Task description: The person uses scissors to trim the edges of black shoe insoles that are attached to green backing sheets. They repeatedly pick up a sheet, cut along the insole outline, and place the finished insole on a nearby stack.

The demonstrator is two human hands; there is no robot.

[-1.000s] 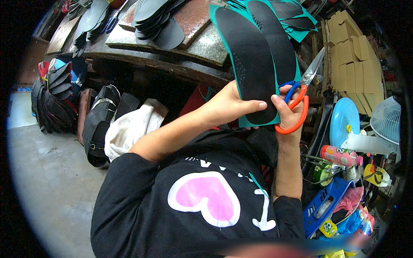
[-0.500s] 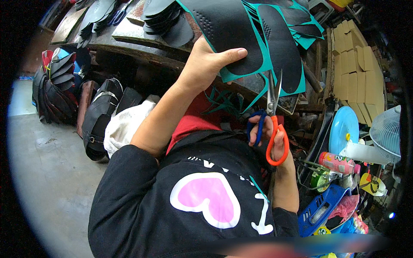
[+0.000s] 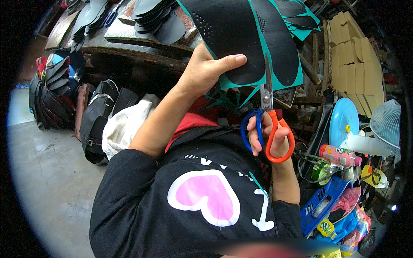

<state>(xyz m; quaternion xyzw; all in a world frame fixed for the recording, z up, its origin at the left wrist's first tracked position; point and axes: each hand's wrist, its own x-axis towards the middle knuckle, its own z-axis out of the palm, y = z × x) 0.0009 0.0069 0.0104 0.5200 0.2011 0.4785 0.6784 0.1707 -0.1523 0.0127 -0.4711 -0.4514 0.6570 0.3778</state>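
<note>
My left hand (image 3: 211, 69) grips a sheet (image 3: 234, 47) of black, sole-shaped pieces edged in teal, its thumb pressed flat on the front and its other fingers hidden behind. My right hand (image 3: 275, 135) has its fingers through the loops of a pair of scissors (image 3: 266, 102), one loop blue and the other orange. The blades point away from me and lie at the sheet's near edge, in the teal gap between two black shapes. A thin teal strip (image 3: 249, 97) dangles beside the blades.
Stacks of dark sole-shaped pieces (image 3: 170, 30) lie on the workbench (image 3: 137, 45) at the far left. More cut pieces (image 3: 297, 19) rest at the far right. Yellowish boxes (image 3: 357, 64), a fan (image 3: 385, 127) and a pink bottle (image 3: 340, 155) stand to the right. A black bag (image 3: 97, 124) is at left.
The scissors have moved slightly up and left, into the gap between the black shapes, and their blades have drawn closer together. My left hand keeps its grip on the sheet.
</note>
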